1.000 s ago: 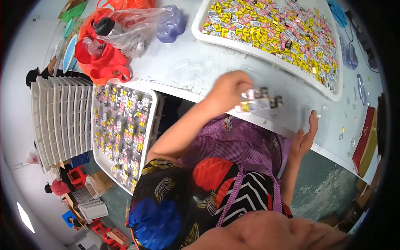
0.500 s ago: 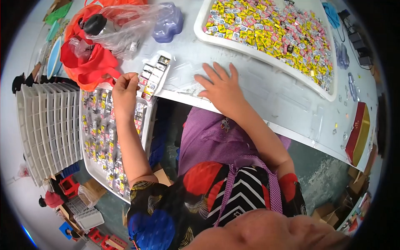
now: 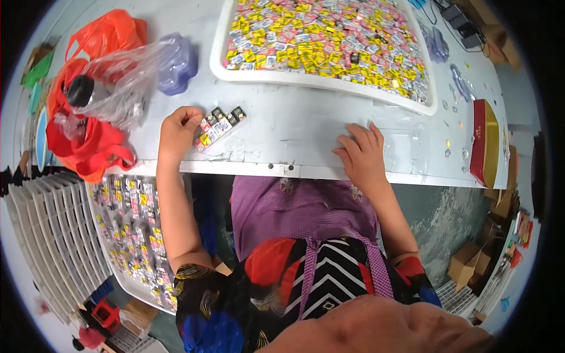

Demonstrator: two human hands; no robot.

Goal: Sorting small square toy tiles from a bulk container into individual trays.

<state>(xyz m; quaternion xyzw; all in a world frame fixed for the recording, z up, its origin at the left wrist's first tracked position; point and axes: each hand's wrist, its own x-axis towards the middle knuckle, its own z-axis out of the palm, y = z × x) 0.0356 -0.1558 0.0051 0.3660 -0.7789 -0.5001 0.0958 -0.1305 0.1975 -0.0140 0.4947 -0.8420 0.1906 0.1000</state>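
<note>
Left of centre, on the table point(image 3: 282, 138), the person's left hand point(image 3: 180, 132) pinches thumb and fingertips together on the left edge of a clear pack point(image 3: 215, 130) of small blocks point(image 3: 238, 113). The pack looks light and slick, its plastic probably thin and bendable, so its edges should give the safest hold. Beyond, a white tray point(image 3: 282, 79) carries loose pieces point(image 3: 329, 44). The right hand point(image 3: 364, 152) has fingers apart, slightly curled, holding nothing.
</note>
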